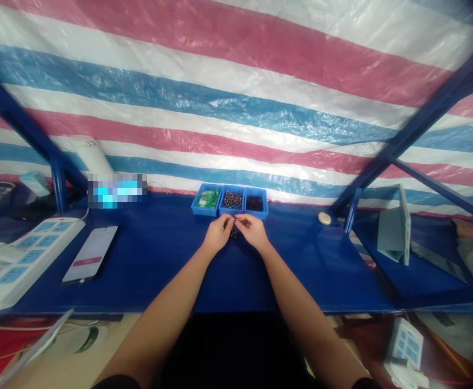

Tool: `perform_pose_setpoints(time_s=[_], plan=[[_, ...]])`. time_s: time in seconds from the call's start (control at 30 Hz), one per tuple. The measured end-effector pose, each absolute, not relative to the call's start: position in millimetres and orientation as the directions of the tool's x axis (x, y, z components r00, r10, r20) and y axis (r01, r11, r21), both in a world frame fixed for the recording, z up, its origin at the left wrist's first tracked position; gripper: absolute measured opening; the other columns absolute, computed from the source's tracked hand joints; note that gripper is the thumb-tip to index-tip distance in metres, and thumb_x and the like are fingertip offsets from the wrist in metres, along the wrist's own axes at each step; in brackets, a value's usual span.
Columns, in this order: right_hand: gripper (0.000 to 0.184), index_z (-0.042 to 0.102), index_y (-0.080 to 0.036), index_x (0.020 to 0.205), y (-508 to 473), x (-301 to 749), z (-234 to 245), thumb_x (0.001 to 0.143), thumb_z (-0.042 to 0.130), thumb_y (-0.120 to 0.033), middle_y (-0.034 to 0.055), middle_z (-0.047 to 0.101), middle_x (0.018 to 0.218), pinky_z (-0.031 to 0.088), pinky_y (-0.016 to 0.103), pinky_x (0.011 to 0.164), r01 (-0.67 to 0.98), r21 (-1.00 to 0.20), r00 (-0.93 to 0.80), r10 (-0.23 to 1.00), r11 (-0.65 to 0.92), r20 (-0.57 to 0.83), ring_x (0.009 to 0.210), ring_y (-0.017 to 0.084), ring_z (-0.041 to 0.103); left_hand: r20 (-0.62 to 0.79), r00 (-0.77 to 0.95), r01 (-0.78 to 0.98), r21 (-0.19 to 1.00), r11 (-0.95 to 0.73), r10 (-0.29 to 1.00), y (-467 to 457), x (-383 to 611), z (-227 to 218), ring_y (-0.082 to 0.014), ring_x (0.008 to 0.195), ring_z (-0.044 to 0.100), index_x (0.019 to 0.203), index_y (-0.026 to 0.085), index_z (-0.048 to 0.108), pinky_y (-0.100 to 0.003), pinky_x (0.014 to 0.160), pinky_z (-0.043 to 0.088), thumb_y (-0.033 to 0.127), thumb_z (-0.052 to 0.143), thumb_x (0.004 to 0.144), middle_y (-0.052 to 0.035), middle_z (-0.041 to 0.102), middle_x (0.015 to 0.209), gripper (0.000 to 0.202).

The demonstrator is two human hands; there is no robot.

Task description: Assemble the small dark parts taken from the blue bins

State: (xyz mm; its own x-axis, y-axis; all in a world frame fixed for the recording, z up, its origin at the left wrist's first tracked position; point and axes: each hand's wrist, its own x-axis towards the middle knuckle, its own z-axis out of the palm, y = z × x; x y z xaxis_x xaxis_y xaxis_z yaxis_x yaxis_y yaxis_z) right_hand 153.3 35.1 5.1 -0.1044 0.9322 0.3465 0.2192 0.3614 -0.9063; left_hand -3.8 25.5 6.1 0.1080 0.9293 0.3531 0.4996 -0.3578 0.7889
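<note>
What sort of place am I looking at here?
Probably a makeshift workstation for handling small parts: a blue table bears a row of three small blue bins, two with many tiny dark pieces, and striped plastic sheeting rises behind it.

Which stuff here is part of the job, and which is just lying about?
Likely in the job:
small dark pieces between left hand and right hand
left blue bin, green contents
middle blue bin
right blue bin

Likely just lying about:
phone
power strip
round pale disc
</note>
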Motion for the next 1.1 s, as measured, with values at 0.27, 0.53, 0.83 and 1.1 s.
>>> perform_pose_setpoints(time_s=[0.27,0.53,0.83,1.1], plan=[[0.024,0.071,-0.02,0.1,32.7,152.8,10.7,0.081,0.063,-0.031,0.0056,0.073,0.091,0.056,0.031,0.075,0.222,-0.904,-0.078,0.931,0.364,0.356,0.078,0.018,0.068,0.357,0.085,0.481,0.803,-0.352,0.93,24.3,-3.0,7.6,-0.0145,0.069,0.062,0.103,0.022,0.059,-0.025,0.067,0.047,0.042,0.046,0.092,0.0009,0.066,0.077,0.026],[0.025,0.071,-0.02,0.101,34.2,153.1,8.0,0.08,0.064,-0.032,0.0052,0.073,0.091,0.056,0.032,0.076,0.226,-0.902,-0.091,0.93,0.369,0.357,0.078,0.018,0.068,0.365,0.094,0.499,0.788,-0.361,0.926,25.6,-2.8,5.8,-0.0142,0.066,0.061,0.096,0.022,0.059,-0.025,0.065,0.046,0.041,0.044,0.092,0.0006,0.066,0.076,0.025],[0.025,0.072,-0.02,0.1,34.0,152.9,8.0,0.08,0.064,-0.033,0.0056,0.073,0.091,0.056,0.032,0.075,0.227,-0.906,-0.083,0.934,0.357,0.347,0.077,0.019,0.068,0.363,0.104,0.49,0.791,-0.365,0.926,24.6,-3.1,7.9,-0.0137,0.067,0.061,0.095,0.022,0.059,-0.024,0.066,0.046,0.042,0.042,0.094,0.001,0.066,0.077,0.026],[0.025,0.071,-0.02,0.101,31.9,152.6,10.4,0.081,0.064,-0.034,0.0061,0.073,0.096,0.056,0.033,0.076,0.233,-0.905,-0.074,0.935,0.355,0.347,0.078,0.019,0.068,0.351,0.101,0.493,0.795,-0.353,0.931,23.8,-3.6,9.0,-0.015,0.071,0.063,0.095,0.023,0.059,-0.025,0.068,0.047,0.042,0.042,0.094,0.0002,0.067,0.079,0.025]])
